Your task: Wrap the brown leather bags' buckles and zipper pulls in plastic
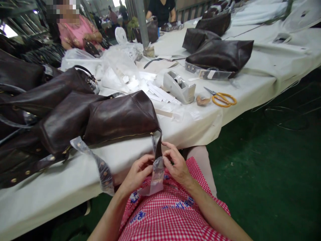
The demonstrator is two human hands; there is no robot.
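Observation:
A dark brown leather bag (120, 117) lies on its side at the table's front edge, with a zipper along its lower side. From its right corner a strap (157, 149) hangs toward my lap, and clear plastic wrap (157, 175) covers the strap's lower part. My left hand (140, 170) pinches the wrapped strap from the left. On the other side, my right hand (177, 164) has its thumb and forefinger closed at the wrap's upper end. Another plastic-wrapped strap (100, 167) droops over the table edge, left of my left hand.
Several more brown bags (50, 90) are heaped at left. A tape dispenser (179, 87), orange-handled scissors (223, 98) and white paper strips (160, 92) lie on the white-covered table (250, 87). More bags (220, 57) sit farther back. A metal post (142, 23) stands beyond; people sit across.

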